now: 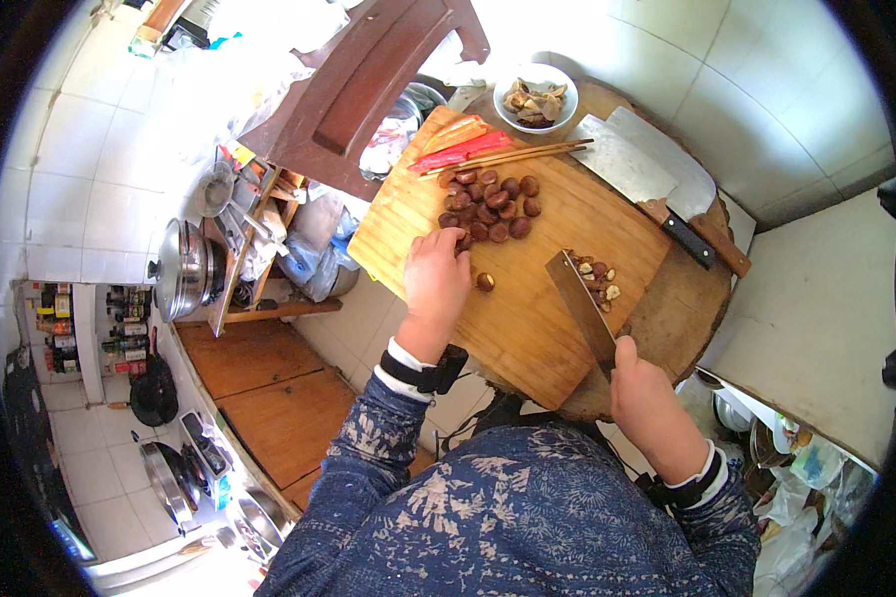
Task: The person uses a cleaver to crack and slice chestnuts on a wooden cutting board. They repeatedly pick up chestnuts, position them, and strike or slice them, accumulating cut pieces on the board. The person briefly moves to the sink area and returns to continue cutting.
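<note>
Brown chestnuts (490, 205) lie heaped on a wooden cutting board (526, 328). At the heap's near edge is my left hand (438, 272), its thumb and fingertips around one chestnut (464, 241). A single chestnut (485, 281) with a pale patch sits apart, right of that hand. My right hand (646, 399) grips the handle of a cleaver (584, 310), whose blade slants across the board. Chopped chestnut pieces (601, 282), brown and cream, lie just right of the blade's far end.
Two more cleavers (627, 160) rest on the round wooden block (679, 306) under the board. Chopsticks (508, 158), red (463, 151) and orange strips (452, 133) lie at the board's far end. Behind stands a white bowl (535, 97) of brown scraps, near a dark red wooden chair (373, 89).
</note>
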### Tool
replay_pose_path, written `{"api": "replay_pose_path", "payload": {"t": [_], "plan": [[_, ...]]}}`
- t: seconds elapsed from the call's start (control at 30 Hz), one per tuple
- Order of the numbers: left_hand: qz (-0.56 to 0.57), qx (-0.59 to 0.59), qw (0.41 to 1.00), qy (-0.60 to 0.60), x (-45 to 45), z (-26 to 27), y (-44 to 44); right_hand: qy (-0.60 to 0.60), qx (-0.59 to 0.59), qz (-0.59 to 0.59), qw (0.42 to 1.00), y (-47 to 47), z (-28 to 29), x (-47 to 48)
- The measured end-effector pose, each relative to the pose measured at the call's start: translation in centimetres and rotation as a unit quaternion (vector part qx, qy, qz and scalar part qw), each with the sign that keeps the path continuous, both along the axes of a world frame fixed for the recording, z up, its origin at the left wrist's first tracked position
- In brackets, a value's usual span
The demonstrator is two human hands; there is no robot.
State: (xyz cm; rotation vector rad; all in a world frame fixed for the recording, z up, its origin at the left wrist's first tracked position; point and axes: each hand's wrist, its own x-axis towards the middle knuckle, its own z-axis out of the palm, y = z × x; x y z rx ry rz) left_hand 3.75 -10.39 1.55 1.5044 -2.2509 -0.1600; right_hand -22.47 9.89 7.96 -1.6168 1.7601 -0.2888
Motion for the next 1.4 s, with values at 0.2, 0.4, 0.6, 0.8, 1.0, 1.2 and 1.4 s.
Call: {"api": "replay_pose_path", "payload": {"t": [0.2, 0.4, 0.6, 0.8, 1.0, 1.2, 1.4], "plan": [[-0.055, 0.026, 0.993, 0.098, -1.6, 1.9, 4.0, -0.034, -0.026, -0.013, 0.999, 0.6, -0.1, -0.1], [-0.191, 0.111, 0.971, 0.096, -5.3, 0.7, 9.8, -0.030, -0.009, -0.016, 0.999, 0.8, 0.1, 0.3], [-0.185, 0.091, 0.964, 0.166, -5.3, -0.8, 10.9, -0.028, 0.004, -0.013, 1.000, 1.1, 0.9, 0.4], [-0.243, 0.074, 0.948, 0.190, -5.4, -1.6, 10.2, -0.031, 0.006, -0.001, 0.999, 1.0, 1.8, 0.6], [-0.207, 0.071, 0.959, 0.181, -6.0, -1.4, 10.7, -0.013, 0.016, 0.002, 1.000, 1.0, 2.2, 0.7], [-0.238, 0.073, 0.949, 0.192, -6.2, -1.5, 10.3, -0.014, -0.018, 0.007, 1.000, 1.1, 1.8, 0.8], [-0.212, 0.069, 0.958, 0.181, -6.3, -1.5, 10.7, 0.048, -0.037, 0.041, 0.997, 1.5, 2.2, 1.1]]}}
